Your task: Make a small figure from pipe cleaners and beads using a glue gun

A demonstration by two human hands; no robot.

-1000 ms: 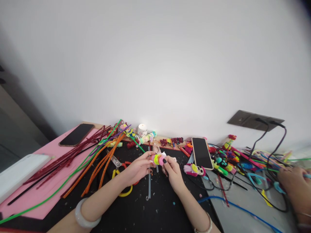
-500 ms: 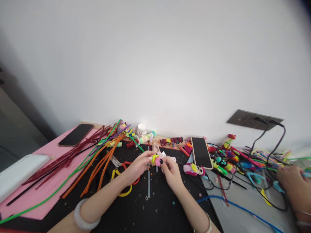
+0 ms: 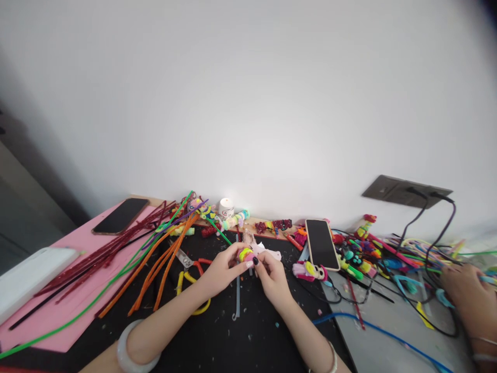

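Observation:
Between my two hands is a small pink and yellow pipe-cleaner piece (image 3: pixel 245 254), partly covered by the fingers. My left hand (image 3: pixel 225 269) is closed on it from the left, its thumb laid across the front. From the right, the fingertips of my right hand (image 3: pixel 272 277) pinch its end. Just behind the hands lies a white scrap (image 3: pixel 272 252). A thin grey stick (image 3: pixel 237 300) rests on the black mat under them. Scissors with yellow and red handles (image 3: pixel 191 277) lie partly hidden beneath my left forearm.
Orange pipe cleaners (image 3: pixel 163 274) and dark red pipe cleaners (image 3: pixel 104 259) spread at left, near a dark phone (image 3: pixel 121 215). A white-framed phone (image 3: pixel 323 244) stands right of centre. Finished figures line the wall. Another person's hand (image 3: pixel 468 295) is among coloured pieces at far right.
My left hand has shifted slightly right and its thumb now lies over the pipe-cleaner piece, which has turned and shows less. My right hand has moved a little left.

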